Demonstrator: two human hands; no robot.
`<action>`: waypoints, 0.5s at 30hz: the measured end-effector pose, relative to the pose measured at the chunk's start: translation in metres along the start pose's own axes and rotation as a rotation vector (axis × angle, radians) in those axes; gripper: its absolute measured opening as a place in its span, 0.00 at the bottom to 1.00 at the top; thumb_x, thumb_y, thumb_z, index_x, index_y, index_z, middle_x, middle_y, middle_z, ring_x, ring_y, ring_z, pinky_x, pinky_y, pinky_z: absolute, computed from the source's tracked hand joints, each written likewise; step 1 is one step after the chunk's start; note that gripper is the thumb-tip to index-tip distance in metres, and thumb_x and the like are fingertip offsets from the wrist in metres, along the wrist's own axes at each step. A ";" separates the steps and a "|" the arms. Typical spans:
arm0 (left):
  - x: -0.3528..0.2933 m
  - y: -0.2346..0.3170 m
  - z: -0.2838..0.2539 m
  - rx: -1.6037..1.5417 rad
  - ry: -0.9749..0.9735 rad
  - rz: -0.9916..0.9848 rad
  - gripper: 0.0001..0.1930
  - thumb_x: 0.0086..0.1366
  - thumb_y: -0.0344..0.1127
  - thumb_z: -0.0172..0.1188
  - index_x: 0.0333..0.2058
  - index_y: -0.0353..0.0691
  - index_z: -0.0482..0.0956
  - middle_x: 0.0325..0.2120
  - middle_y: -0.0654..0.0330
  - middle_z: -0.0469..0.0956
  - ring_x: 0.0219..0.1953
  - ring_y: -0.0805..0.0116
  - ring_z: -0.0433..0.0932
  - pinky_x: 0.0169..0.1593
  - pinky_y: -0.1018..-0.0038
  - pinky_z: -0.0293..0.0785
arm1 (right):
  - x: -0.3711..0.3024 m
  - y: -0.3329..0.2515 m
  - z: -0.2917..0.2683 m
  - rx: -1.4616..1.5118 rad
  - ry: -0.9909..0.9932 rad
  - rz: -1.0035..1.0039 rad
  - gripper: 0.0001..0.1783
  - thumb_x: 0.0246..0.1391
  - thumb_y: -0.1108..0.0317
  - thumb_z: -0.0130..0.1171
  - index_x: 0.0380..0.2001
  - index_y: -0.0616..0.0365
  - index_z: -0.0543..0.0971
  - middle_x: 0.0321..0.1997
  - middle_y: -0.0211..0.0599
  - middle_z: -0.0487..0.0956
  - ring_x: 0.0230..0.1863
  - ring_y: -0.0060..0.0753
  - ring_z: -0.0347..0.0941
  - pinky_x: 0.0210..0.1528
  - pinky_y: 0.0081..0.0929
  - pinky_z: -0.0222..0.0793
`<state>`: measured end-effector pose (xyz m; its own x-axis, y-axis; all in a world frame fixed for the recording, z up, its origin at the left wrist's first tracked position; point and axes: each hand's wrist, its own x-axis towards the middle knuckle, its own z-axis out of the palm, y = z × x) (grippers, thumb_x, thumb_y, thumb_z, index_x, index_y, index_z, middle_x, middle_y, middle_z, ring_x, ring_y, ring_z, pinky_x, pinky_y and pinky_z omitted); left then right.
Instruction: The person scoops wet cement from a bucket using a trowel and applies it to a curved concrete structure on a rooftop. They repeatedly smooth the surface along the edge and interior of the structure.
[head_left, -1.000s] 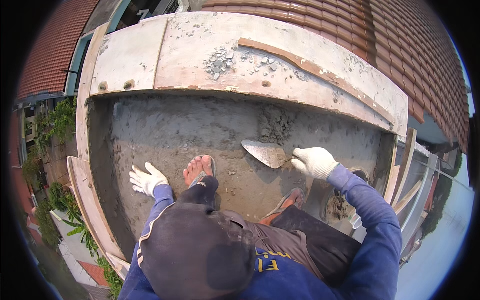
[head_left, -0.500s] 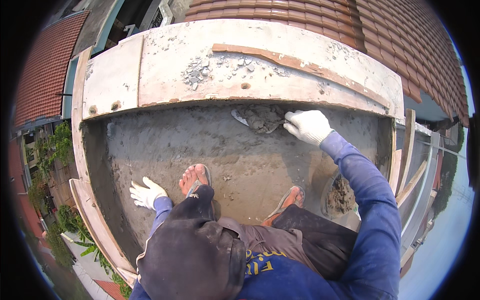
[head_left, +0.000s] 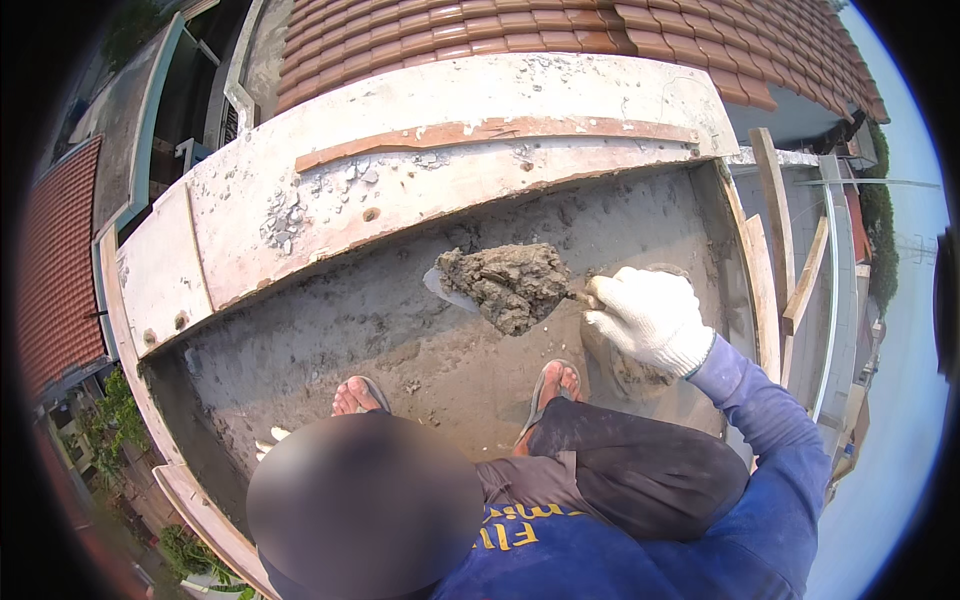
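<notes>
My right hand [head_left: 655, 318], in a white knit glove, is closed round the handle of a trowel [head_left: 452, 291]. A thick heap of wet grey mortar [head_left: 508, 284] covers most of the blade, leaving its pale left edge bare. The load is held above the grey cement surface, in front of my feet. Below and behind this hand is a bucket [head_left: 625, 368], largely hidden by it. At the left, only the gloved fingertips of my left hand [head_left: 268, 441] show, apart and low by the surface; a dark blurred shape covers the rest.
Wooden boards [head_left: 440, 175] border the far side, with a loose wood strip [head_left: 500, 130] and cement crumbs [head_left: 285, 215] on top. My sandalled feet [head_left: 555, 390] stand on the cement. Upright planks [head_left: 775, 215] rise at the right; a tiled roof [head_left: 450, 35] lies beyond.
My right hand has brought the loaded trowel nearer and up, away from the far board. The view has turned and shifted. My left hand is now mostly covered.
</notes>
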<state>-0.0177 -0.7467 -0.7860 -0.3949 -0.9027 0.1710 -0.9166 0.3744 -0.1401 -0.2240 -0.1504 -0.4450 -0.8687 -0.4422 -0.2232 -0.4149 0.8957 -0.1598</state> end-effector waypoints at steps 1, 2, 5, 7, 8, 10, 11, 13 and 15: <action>0.005 0.001 -0.005 -0.006 0.005 0.004 0.38 0.84 0.65 0.46 0.77 0.43 0.68 0.76 0.47 0.69 0.77 0.47 0.67 0.77 0.44 0.60 | -0.023 -0.002 -0.013 0.041 0.058 0.076 0.14 0.63 0.53 0.72 0.43 0.47 0.83 0.33 0.35 0.81 0.32 0.43 0.83 0.33 0.42 0.78; 0.006 0.002 -0.006 -0.009 -0.005 0.009 0.37 0.84 0.65 0.46 0.77 0.43 0.68 0.75 0.47 0.69 0.76 0.47 0.67 0.77 0.44 0.61 | -0.044 -0.005 -0.028 0.012 0.086 0.162 0.13 0.58 0.56 0.74 0.42 0.48 0.85 0.32 0.34 0.81 0.31 0.42 0.83 0.33 0.41 0.78; 0.004 0.012 -0.010 -0.026 -0.045 0.039 0.37 0.84 0.65 0.46 0.76 0.42 0.69 0.74 0.48 0.71 0.75 0.47 0.68 0.76 0.45 0.62 | -0.119 -0.010 -0.050 -0.005 0.271 0.416 0.18 0.48 0.70 0.71 0.46 0.54 0.87 0.29 0.34 0.81 0.28 0.40 0.81 0.34 0.37 0.77; -0.012 0.030 -0.004 -0.042 -0.116 0.106 0.37 0.84 0.65 0.47 0.75 0.42 0.70 0.73 0.48 0.72 0.74 0.48 0.69 0.75 0.45 0.63 | -0.169 -0.012 -0.044 -0.133 0.335 0.533 0.20 0.48 0.70 0.73 0.47 0.55 0.87 0.31 0.36 0.81 0.30 0.42 0.81 0.36 0.38 0.78; -0.004 0.029 -0.006 -0.055 -0.128 0.110 0.37 0.84 0.65 0.47 0.75 0.42 0.70 0.73 0.48 0.72 0.74 0.48 0.70 0.74 0.45 0.64 | -0.182 -0.011 -0.033 -0.139 0.385 0.567 0.20 0.49 0.70 0.74 0.48 0.56 0.86 0.32 0.36 0.82 0.32 0.43 0.82 0.37 0.39 0.79; 0.008 0.034 -0.013 -0.068 -0.173 0.147 0.36 0.84 0.65 0.47 0.74 0.41 0.71 0.72 0.48 0.73 0.73 0.48 0.71 0.73 0.46 0.65 | -0.212 -0.001 0.015 -0.086 0.390 0.686 0.21 0.52 0.68 0.76 0.50 0.55 0.85 0.36 0.38 0.84 0.37 0.46 0.84 0.40 0.42 0.80; 0.010 0.037 -0.014 -0.075 -0.217 0.173 0.36 0.84 0.65 0.47 0.74 0.41 0.71 0.72 0.48 0.73 0.73 0.49 0.71 0.73 0.46 0.66 | -0.234 0.006 0.050 -0.105 0.268 0.799 0.20 0.55 0.66 0.76 0.50 0.53 0.83 0.38 0.40 0.84 0.39 0.48 0.85 0.41 0.45 0.79; 0.017 0.038 -0.014 -0.078 -0.324 0.214 0.36 0.84 0.64 0.47 0.74 0.41 0.72 0.71 0.48 0.74 0.72 0.49 0.72 0.72 0.47 0.67 | -0.254 0.010 0.088 -0.085 0.134 0.870 0.16 0.56 0.66 0.76 0.46 0.53 0.83 0.34 0.40 0.82 0.34 0.49 0.83 0.38 0.45 0.78; 0.025 0.048 -0.021 -0.097 -0.460 0.267 0.36 0.84 0.64 0.47 0.73 0.40 0.72 0.70 0.48 0.75 0.71 0.50 0.73 0.71 0.47 0.68 | -0.262 0.015 0.093 -0.098 0.280 0.919 0.14 0.57 0.65 0.76 0.43 0.53 0.82 0.32 0.40 0.81 0.32 0.50 0.83 0.35 0.45 0.78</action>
<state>-0.0727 -0.7465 -0.7675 -0.5668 -0.7647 -0.3064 -0.7982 0.6018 -0.0255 0.0224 -0.0257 -0.4779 -0.8933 0.4490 0.0184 0.4494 0.8921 0.0468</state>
